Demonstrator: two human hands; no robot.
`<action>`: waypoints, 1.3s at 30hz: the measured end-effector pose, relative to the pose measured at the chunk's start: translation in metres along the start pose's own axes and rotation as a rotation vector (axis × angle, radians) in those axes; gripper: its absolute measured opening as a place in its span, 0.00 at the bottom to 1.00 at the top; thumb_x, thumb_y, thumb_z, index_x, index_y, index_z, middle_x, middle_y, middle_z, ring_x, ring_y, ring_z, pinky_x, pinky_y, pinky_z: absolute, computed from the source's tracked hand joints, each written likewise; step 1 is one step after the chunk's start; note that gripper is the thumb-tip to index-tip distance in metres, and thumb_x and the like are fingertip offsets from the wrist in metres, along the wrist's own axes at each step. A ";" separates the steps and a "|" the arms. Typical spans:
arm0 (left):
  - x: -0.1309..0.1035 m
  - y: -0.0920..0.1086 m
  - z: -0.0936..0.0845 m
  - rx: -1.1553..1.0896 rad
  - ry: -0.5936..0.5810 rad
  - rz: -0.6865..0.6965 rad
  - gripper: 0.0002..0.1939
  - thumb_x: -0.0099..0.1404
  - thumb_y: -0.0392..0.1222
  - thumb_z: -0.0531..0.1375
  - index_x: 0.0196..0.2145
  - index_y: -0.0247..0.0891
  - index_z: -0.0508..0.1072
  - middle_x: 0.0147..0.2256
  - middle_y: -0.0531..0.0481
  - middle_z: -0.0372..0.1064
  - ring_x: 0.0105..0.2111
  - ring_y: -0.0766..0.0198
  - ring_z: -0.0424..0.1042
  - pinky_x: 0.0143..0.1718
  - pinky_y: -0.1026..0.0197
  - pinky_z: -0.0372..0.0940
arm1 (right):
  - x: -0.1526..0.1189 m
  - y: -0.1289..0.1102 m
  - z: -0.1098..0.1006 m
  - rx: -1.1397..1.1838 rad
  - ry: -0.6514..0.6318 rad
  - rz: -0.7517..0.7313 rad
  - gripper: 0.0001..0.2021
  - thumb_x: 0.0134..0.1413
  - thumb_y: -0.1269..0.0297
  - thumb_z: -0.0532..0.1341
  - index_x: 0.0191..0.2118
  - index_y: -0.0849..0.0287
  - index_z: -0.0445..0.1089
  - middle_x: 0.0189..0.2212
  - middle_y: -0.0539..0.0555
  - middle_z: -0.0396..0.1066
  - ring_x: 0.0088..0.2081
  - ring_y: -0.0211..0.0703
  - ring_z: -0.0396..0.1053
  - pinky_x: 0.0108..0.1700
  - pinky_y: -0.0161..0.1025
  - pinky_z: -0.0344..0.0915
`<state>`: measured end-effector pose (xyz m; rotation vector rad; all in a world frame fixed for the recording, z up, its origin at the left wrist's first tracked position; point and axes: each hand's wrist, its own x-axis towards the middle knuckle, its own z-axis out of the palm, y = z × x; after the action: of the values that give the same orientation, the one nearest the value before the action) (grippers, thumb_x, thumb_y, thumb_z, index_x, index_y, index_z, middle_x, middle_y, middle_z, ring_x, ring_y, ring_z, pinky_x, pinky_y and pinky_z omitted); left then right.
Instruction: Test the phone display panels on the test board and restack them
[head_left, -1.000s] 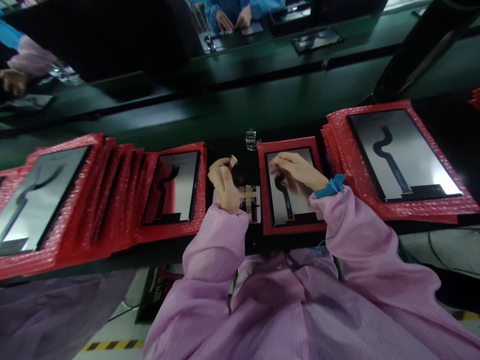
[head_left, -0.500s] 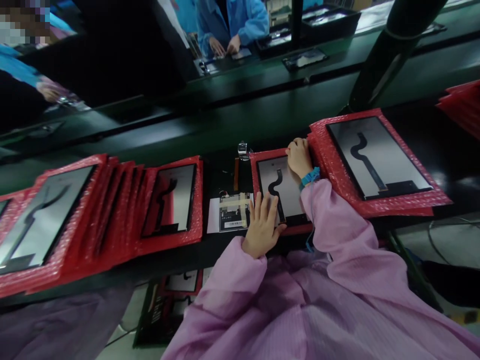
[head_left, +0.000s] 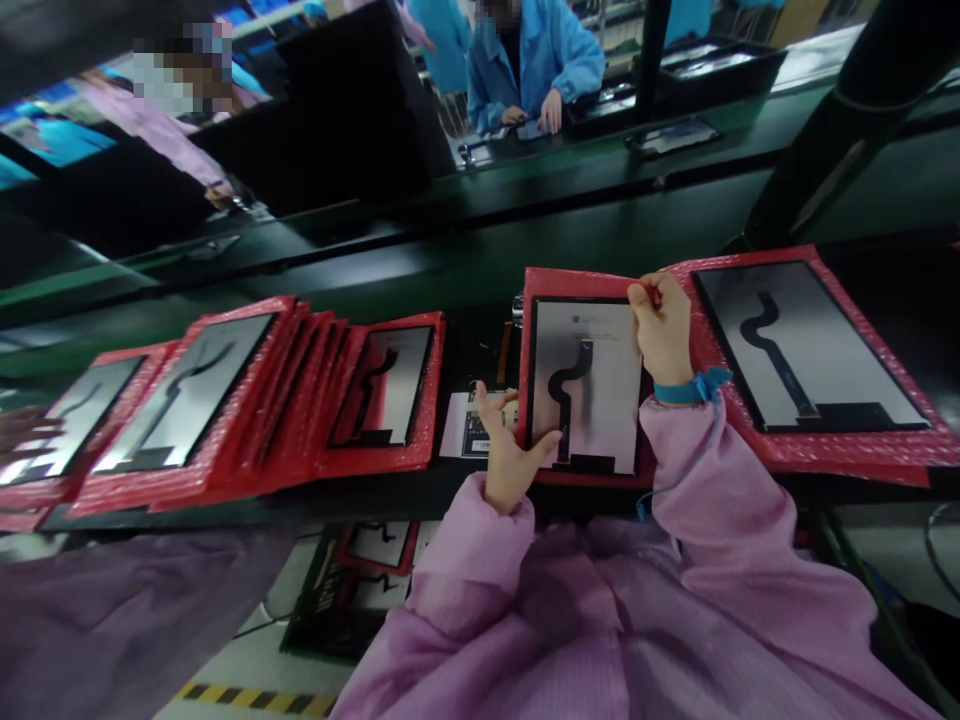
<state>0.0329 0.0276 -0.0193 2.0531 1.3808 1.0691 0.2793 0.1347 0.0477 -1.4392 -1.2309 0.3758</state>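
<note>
An LCD screen panel [head_left: 607, 390] with a curved black ribbon cable lies on a red bubble-wrap bag [head_left: 577, 280], tilted up in front of me. My right hand [head_left: 664, 325], with a blue wrist strap, is closed on the top right corner of the bag. At the left edge, my left hand [head_left: 514, 450] has its thumb over the panel's front. One of its fingers sticks out to the left and others pass partly behind the bag. A circuit-board assembly [head_left: 480, 430] on a white sheet lies behind my left hand, partly hidden.
Another LCD panel on red bags [head_left: 810, 350] lies to the right. On the left, red bags with panels [head_left: 382, 390] stand in an overlapping row, a blurred hand at the far end. A dark green ledge [head_left: 465, 240] runs behind. Across it, a person in blue [head_left: 532, 60] works.
The bag with its panel has risen and tilted toward me. My left hand has shifted from lying flat on the panel to its left edge. My right hand still holds the top right corner.
</note>
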 end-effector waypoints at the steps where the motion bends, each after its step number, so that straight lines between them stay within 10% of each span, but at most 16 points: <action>1: 0.002 0.000 -0.005 -0.044 -0.024 -0.027 0.49 0.68 0.43 0.63 0.73 0.44 0.33 0.61 0.34 0.64 0.54 0.55 0.75 0.56 0.49 0.72 | -0.002 0.001 0.004 0.033 0.010 0.047 0.12 0.66 0.53 0.54 0.40 0.56 0.63 0.33 0.53 0.64 0.38 0.44 0.68 0.41 0.42 0.67; 5: 0.008 -0.003 -0.035 -0.235 -0.017 -0.143 0.25 0.69 0.56 0.59 0.57 0.39 0.68 0.50 0.41 0.75 0.52 0.53 0.76 0.54 0.50 0.73 | -0.011 0.000 0.024 0.197 -0.055 0.236 0.11 0.65 0.52 0.53 0.40 0.53 0.59 0.32 0.51 0.61 0.34 0.41 0.65 0.33 0.37 0.65; 12: 0.019 -0.063 -0.153 -0.341 0.250 -0.546 0.29 0.53 0.60 0.69 0.46 0.40 0.71 0.32 0.54 0.73 0.25 0.69 0.68 0.22 0.68 0.63 | -0.033 0.005 0.056 0.363 -0.420 0.367 0.09 0.64 0.55 0.55 0.44 0.53 0.58 0.43 0.51 0.64 0.33 0.35 0.68 0.25 0.30 0.64; 19: 0.039 -0.101 -0.240 -0.052 0.276 -0.779 0.25 0.51 0.59 0.70 0.28 0.39 0.63 0.19 0.60 0.59 0.20 0.72 0.58 0.23 0.69 0.58 | -0.039 0.013 0.071 0.313 -0.509 0.362 0.05 0.62 0.63 0.58 0.42 0.56 0.62 0.33 0.49 0.65 0.29 0.33 0.67 0.24 0.28 0.64; 26: 0.035 -0.101 -0.218 0.488 0.391 -0.750 0.18 0.58 0.37 0.65 0.46 0.40 0.70 0.43 0.46 0.73 0.50 0.46 0.70 0.56 0.41 0.61 | -0.041 0.018 0.068 0.247 -0.516 0.310 0.03 0.63 0.64 0.56 0.41 0.55 0.62 0.31 0.48 0.65 0.29 0.34 0.68 0.26 0.31 0.67; 31: 0.030 -0.077 -0.178 0.750 0.366 -0.451 0.19 0.64 0.41 0.58 0.52 0.36 0.73 0.59 0.34 0.66 0.60 0.35 0.63 0.59 0.34 0.59 | -0.044 0.016 0.070 0.105 -0.530 0.185 0.04 0.62 0.65 0.55 0.40 0.57 0.65 0.33 0.50 0.68 0.32 0.37 0.68 0.32 0.35 0.68; 39: 0.069 0.041 -0.066 0.167 -0.151 0.245 0.13 0.72 0.44 0.56 0.48 0.39 0.76 0.47 0.44 0.77 0.50 0.55 0.75 0.55 0.53 0.68 | -0.050 0.009 0.075 -0.192 -0.616 -0.103 0.06 0.61 0.72 0.57 0.38 0.61 0.72 0.40 0.55 0.72 0.40 0.41 0.70 0.48 0.42 0.67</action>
<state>0.0177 0.0703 0.0738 2.4205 1.2020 0.8949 0.2038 0.1348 -0.0031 -1.4624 -1.8694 0.6769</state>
